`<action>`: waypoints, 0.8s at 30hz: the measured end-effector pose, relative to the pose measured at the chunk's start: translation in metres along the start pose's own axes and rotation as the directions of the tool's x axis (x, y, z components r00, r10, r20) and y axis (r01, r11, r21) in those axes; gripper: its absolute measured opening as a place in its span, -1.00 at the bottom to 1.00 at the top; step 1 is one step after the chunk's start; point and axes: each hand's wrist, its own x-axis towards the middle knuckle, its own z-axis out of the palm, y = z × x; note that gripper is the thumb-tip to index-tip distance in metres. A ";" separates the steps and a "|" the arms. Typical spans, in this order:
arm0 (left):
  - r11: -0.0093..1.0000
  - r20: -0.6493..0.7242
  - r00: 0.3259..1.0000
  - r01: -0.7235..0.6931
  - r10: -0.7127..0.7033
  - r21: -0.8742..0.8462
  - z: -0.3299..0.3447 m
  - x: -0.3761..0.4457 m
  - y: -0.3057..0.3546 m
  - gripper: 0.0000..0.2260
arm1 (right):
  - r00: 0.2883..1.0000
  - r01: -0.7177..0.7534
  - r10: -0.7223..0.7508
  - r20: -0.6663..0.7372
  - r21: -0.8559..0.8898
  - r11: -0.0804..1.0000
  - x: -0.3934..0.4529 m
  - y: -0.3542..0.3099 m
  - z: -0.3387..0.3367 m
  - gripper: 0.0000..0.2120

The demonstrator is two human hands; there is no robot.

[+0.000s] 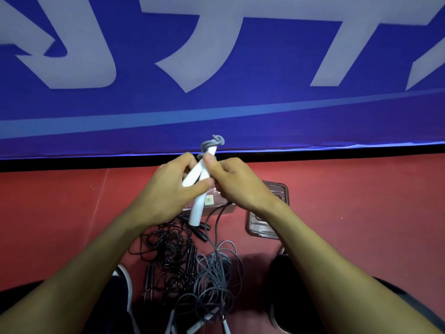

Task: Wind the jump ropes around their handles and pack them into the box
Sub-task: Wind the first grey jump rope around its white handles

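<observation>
**Both hands clamped on the white handles, grey cord looped at their tips**

The left hand [173,189] and the right hand [231,182] meet in the middle of the view, above the red floor [361,201]. Together they grip a pair of white handles [196,210], held side by side and tilted, lower ends towards the person and upper ends towards the blue banner [216,112]. The left hand's fingers curl round the handles from the left, its thumb lying across them. The right hand pinches them from the right, thumb up against the upper part.

A few turns of grey cord [214,142] sit bunched round the handles' upper ends, just above the fingers. From under the right hand the same cord runs down to the floor and ends in a loose grey tangle [216,268] between the person's dark shoes [125,285].

Just to the left of that tangle, and touching it, lies a heap of black rope [168,249] with black handles [201,231] sticking out near its far edge.

A clear plastic box [269,210] rests on the floor beyond the ropes, mostly hidden by the right hand and forearm; whether anything lies inside cannot be told.

The banner, with large pale lettering, stands along the far edge of the floor.
</observation>
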 end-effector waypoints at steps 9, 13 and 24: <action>0.999 -0.031 0.999 0.030 -0.031 -0.014 0.009 -0.001 0.002 -0.83 | 0.999 -0.014 0.010 -0.040 -0.098 0.995 -0.005 -0.010 0.003 -0.40; 0.992 0.015 0.999 -0.038 0.036 0.118 0.015 -0.003 0.002 -0.89 | 0.998 -0.015 0.008 -0.062 -0.105 0.994 -0.008 -0.008 0.008 -0.39; 0.992 0.020 0.999 0.041 -0.039 -0.116 0.005 0.005 -0.002 -0.81 | 0.998 -0.038 0.031 -0.046 -0.142 0.989 0.000 0.001 -0.002 -0.37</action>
